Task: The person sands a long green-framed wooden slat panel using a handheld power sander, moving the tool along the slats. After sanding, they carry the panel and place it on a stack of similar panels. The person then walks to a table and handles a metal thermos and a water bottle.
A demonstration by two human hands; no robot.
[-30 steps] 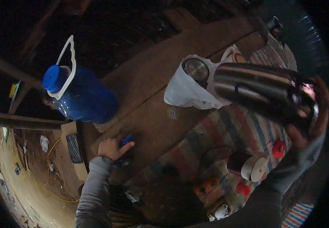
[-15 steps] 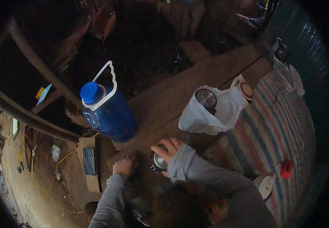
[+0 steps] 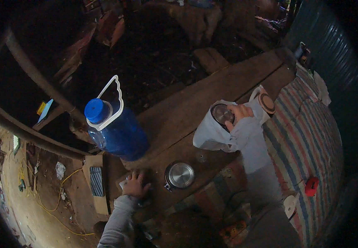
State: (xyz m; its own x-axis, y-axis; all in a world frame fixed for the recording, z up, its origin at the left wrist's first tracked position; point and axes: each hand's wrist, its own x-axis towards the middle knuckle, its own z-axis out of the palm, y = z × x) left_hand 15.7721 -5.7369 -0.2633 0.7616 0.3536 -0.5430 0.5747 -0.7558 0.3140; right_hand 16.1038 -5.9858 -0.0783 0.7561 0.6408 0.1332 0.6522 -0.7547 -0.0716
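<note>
My right hand [image 3: 241, 115] reaches out to a white plastic bag [image 3: 208, 134] and grips the edge of a round metal-topped container [image 3: 221, 113] in its mouth, thumb and fingers on the rim. Down on the wooden bench, my left hand [image 3: 134, 184] lies with its fingers spread; a small whitish bit shows at its edge. Between the two arms sits a round shiny metal lid or canister [image 3: 180, 174] with a small clasp on its side, which neither hand touches.
A large blue jug [image 3: 123, 136] with a white handle stands on the bench [image 3: 166, 111] at the left. To the right are a striped mat [image 3: 307, 136], a red object [image 3: 311, 187] and a round tan-faced piece [image 3: 266, 103] beside the bag. A yellow cord [image 3: 65, 180] runs along the ground.
My right hand has left the metal lid or canister on the bench and moved up and right to the container in the bag. My left hand's fingers have spread from a closed shape.
</note>
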